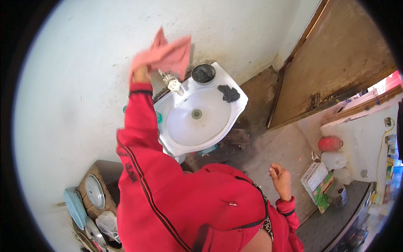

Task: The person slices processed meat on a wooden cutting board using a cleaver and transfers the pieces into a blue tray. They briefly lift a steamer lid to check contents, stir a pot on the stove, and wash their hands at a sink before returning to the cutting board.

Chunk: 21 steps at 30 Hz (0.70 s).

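Note:
My left hand (pixel 142 74) is raised against the pale wall, closed on a pink cloth (pixel 174 54). The cloth hangs past the hand, slightly blurred, just above the tap (pixel 174 85) with its white knob. Below lies a white washbasin (pixel 201 122) with a drain in its middle. On the basin's back ledge a metal bowl (pixel 204 74) holds a dark scouring pad, and another dark scouring pad (pixel 228 93) rests on the right-hand corner. My right hand (pixel 280 180) hovers apart from the basin, its fingers curled with nothing seen in them.
A worn brown wooden door (pixel 336 63) stands at the right. At lower left, a box (pixel 110 172) bears pot lids beside a blue basket (pixel 76 206). A red container (pixel 330 143), pale jugs and a white rack (pixel 314 178) stand near a dark counter (pixel 336 218) at lower right.

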{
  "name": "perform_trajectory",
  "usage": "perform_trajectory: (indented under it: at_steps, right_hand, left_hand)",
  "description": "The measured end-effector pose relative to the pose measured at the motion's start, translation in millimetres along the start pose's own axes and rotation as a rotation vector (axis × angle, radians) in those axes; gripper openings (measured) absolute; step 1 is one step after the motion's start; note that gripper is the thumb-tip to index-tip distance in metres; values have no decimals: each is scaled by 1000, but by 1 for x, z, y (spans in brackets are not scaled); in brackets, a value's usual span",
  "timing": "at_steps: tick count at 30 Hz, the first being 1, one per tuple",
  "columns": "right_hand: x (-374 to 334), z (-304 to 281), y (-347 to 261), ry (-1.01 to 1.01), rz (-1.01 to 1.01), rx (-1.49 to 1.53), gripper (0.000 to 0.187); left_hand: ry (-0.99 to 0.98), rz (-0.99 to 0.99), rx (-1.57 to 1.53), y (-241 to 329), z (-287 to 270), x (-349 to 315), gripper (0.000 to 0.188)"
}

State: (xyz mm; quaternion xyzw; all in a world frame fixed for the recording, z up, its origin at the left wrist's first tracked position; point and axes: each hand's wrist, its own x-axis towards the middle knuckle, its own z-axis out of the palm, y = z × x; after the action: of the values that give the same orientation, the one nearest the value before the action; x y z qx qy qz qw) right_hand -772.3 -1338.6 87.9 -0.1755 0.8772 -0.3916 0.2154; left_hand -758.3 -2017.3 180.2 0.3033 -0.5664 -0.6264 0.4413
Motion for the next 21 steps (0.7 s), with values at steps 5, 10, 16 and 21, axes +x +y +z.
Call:
perform_trajectory:
  at_steps: [5, 10, 16, 21]
  right_hand:
    - [-6, 10, -3, 19, 23, -12, 23]
    - [-12, -3, -14, 105, -65, -134, 27]
    - [-40, -19, 22, 165, -23, -114, 23]
    - [-97, -62, 68, 218, 164, -87, 23]
  left_hand:
    - [-48, -330, -99, -124, -47, -64, 39]
    - [-188, -441, -300, -158, -59, -91, 38]
    - [-133, -194, 278, -174, -49, -166, 32]
    - [-192, -503, 497, -241, -3, -251, 19]
